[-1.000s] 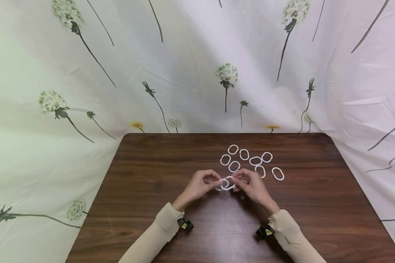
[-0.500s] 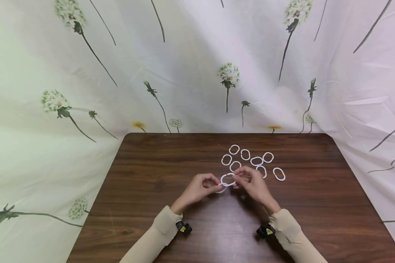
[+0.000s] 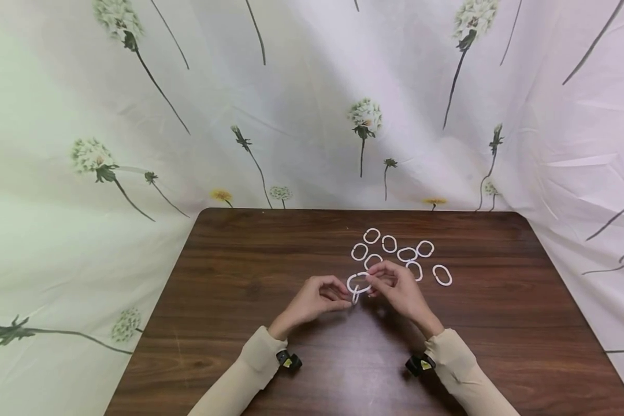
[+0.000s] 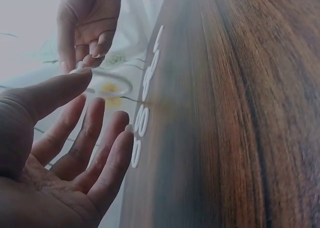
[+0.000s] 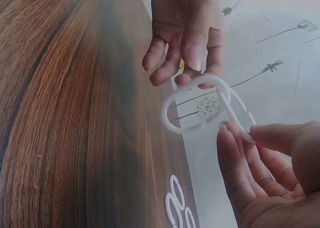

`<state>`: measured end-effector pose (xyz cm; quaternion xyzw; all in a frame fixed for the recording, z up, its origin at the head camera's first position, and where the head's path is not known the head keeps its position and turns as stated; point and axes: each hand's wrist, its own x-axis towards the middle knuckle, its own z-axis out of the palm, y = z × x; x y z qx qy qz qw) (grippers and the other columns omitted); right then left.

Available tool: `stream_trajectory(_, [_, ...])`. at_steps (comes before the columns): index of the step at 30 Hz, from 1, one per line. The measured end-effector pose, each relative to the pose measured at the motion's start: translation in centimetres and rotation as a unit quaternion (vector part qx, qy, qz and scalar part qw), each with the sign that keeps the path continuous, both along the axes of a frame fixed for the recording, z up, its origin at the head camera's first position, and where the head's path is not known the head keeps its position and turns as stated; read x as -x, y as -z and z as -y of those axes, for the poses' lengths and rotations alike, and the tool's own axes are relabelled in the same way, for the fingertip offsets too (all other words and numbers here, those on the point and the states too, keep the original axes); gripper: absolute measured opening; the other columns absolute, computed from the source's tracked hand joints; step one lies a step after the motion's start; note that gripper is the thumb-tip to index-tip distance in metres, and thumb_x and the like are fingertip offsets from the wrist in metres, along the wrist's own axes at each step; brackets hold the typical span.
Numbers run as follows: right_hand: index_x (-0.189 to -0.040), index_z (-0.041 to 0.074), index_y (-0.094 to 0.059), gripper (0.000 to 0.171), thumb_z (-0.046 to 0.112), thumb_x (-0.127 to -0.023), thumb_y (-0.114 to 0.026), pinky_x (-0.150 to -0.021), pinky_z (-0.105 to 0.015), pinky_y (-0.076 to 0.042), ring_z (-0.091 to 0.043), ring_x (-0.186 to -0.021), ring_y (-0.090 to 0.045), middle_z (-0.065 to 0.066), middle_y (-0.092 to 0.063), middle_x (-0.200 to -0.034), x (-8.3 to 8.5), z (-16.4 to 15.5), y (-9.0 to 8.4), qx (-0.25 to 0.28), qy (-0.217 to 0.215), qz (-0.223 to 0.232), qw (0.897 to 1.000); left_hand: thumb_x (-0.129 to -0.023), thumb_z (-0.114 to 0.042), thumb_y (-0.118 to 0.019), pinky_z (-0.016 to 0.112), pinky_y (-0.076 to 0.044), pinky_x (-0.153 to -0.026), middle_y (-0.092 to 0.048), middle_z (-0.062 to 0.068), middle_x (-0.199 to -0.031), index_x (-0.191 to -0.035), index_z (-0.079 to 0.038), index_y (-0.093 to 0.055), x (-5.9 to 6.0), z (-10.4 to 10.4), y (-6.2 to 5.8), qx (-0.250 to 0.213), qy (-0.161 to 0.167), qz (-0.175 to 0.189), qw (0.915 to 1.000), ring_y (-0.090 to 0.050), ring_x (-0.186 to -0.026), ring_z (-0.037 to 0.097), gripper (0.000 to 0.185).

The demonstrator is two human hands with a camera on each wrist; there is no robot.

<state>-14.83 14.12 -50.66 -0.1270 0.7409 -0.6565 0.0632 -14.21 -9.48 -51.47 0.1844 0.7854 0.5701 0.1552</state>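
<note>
Two linked white plastic rings [image 3: 359, 284] hang between my hands, just above the brown table [image 3: 270, 260]. My right hand [image 3: 395, 289] pinches one ring [image 5: 235, 108] between thumb and fingertips. The other ring [image 5: 192, 105] hangs through it as an open oval. My left hand [image 3: 317, 297] meets that oval at its top: the thumb tip [image 5: 196, 58] lies on the rim with a fingertip close under it, and the other fingers are loosely extended. The left wrist view shows the ring [image 4: 107, 85] at my thumb tip [image 4: 75, 83], with the right hand [image 4: 87, 28] above it.
Several loose white rings [image 3: 395, 251] lie on the table just beyond my hands, with one apart at the right [image 3: 442, 275]. A flowered cloth [image 3: 312, 115] hangs behind and around the table. Bare wood lies to the left and in front.
The linked rings have risen slightly and turned, so one now hangs down from the other. Both hands have stayed in the same spot.
</note>
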Motion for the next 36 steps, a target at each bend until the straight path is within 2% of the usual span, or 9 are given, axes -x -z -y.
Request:
stream_trajectory(5, [-0.101, -0.006, -0.062, 0.019, 0.009, -0.092, -0.068, -0.064, -0.04, -0.063, -0.027, -0.069, -0.072, -0.032, -0.066, -0.092, 0.0, 0.2, 0.1, -0.003, -0.006, -0.005, 1.0, -0.079, -0.015, -0.083, 0.023, -0.061, -0.072, -0.074, 0.015, -0.097, -0.103, -0.004, -0.07, 0.0, 0.4, -0.2, -0.019, -0.019, -0.003, 0.9996, -0.072, -0.083, 0.023, 0.029])
stream_trajectory(12, [-0.103, -0.007, -0.063, 0.021, 0.01, -0.092, -0.068, -0.065, -0.042, -0.063, -0.04, -0.073, -0.071, -0.04, -0.062, -0.095, 0.0, 0.4, 0.2, -0.004, -0.015, -0.002, 1.0, -0.084, -0.012, -0.078, 0.021, -0.06, -0.073, -0.073, 0.017, -0.098, -0.105, -0.006, -0.07, 0.4, 0.1, -0.5, -0.033, -0.053, -0.016, 0.9979, -0.072, -0.086, 0.024, 0.023])
stream_trajectory(18, [-0.103, -0.008, -0.063, 0.019, 0.007, -0.092, -0.068, -0.066, -0.042, -0.064, -0.042, -0.074, -0.07, -0.041, -0.062, -0.096, 0.1, 0.5, 0.1, 0.002, -0.025, -0.004, 1.0, -0.085, -0.006, -0.075, 0.018, -0.059, -0.073, -0.071, 0.025, -0.1, -0.108, 0.005, -0.068, 0.4, -0.3, -0.5, -0.042, -0.057, -0.008, 0.9975, -0.07, -0.089, 0.032, 0.026])
stream_trajectory(22, [-0.104, -0.01, -0.062, 0.022, 0.007, -0.092, -0.068, -0.067, -0.041, -0.064, -0.043, -0.076, -0.07, -0.041, -0.061, -0.099, 0.3, 0.6, 0.1, 0.005, -0.036, -0.007, 0.999, -0.086, -0.002, -0.073, 0.016, -0.058, -0.072, -0.069, 0.029, -0.102, -0.108, 0.012, -0.065, 0.0, -0.4, -1.6, -0.058, -0.062, 0.008, 0.9963, -0.068, -0.091, 0.038, 0.027])
stream_trajectory(24, [-0.104, -0.011, -0.062, 0.023, 0.007, -0.092, -0.067, -0.067, -0.04, -0.064, -0.043, -0.076, -0.07, -0.041, -0.061, -0.099, 0.4, 0.7, 0.0, 0.004, -0.04, -0.006, 0.999, -0.087, -0.002, -0.072, 0.019, -0.059, -0.073, -0.069, 0.029, -0.101, -0.107, 0.013, -0.064, -0.3, -0.4, -2.4, -0.063, -0.066, 0.015, 0.9958, -0.068, -0.091, 0.039, 0.026])
stream_trajectory(27, [-0.105, -0.012, -0.061, 0.024, 0.006, -0.092, -0.067, -0.067, -0.039, -0.064, -0.047, -0.077, -0.069, -0.041, -0.062, -0.099, 0.4, 0.8, -0.2, 0.005, -0.048, -0.003, 0.999, -0.087, -0.001, -0.071, 0.037, -0.063, -0.078, -0.068, 0.03, -0.1, -0.106, 0.012, -0.064, -0.5, -0.3, -2.9, -0.07, -0.068, 0.024, 0.9949, -0.069, -0.091, 0.044, 0.024])
stream_trajectory(29, [-0.106, -0.011, -0.061, 0.022, 0.005, -0.092, -0.066, -0.067, -0.041, -0.064, -0.049, -0.078, -0.068, -0.041, -0.062, -0.099, 0.4, 0.8, -0.3, 0.004, -0.053, -0.001, 0.999, -0.087, -0.001, -0.07, 0.05, -0.061, -0.081, -0.068, 0.03, -0.099, -0.106, 0.012, -0.064, -0.4, -0.3, -2.6, -0.075, -0.07, 0.027, 0.9944, -0.068, -0.091, 0.047, 0.023])
stream_trajectory(31, [-0.106, -0.01, -0.061, 0.02, 0.005, -0.092, -0.066, -0.068, -0.045, -0.063, -0.049, -0.078, -0.068, -0.041, -0.063, -0.099, 0.5, 0.9, -0.4, 0.004, -0.056, -0.001, 0.998, -0.088, -0.002, -0.07, 0.058, -0.057, -0.083, -0.068, 0.031, -0.099, -0.106, 0.011, -0.064, -0.2, -0.3, -1.8, -0.081, -0.073, 0.03, 0.9936, -0.067, -0.092, 0.05, 0.023])
stream_trajectory(36, [-0.105, -0.003, -0.064, 0.019, 0.01, -0.093, -0.067, -0.07, -0.054, -0.061, -0.047, -0.08, -0.069, -0.039, -0.063, -0.101, 0.8, 0.8, -0.4, -0.01, -0.054, 0.003, 0.999, -0.088, -0.005, -0.072, 0.054, -0.06, -0.08, -0.069, 0.028, -0.099, -0.105, 0.008, -0.065, 0.4, -0.2, -0.1, -0.082, -0.087, 0.028, 0.9924, -0.068, -0.091, 0.047, 0.023])
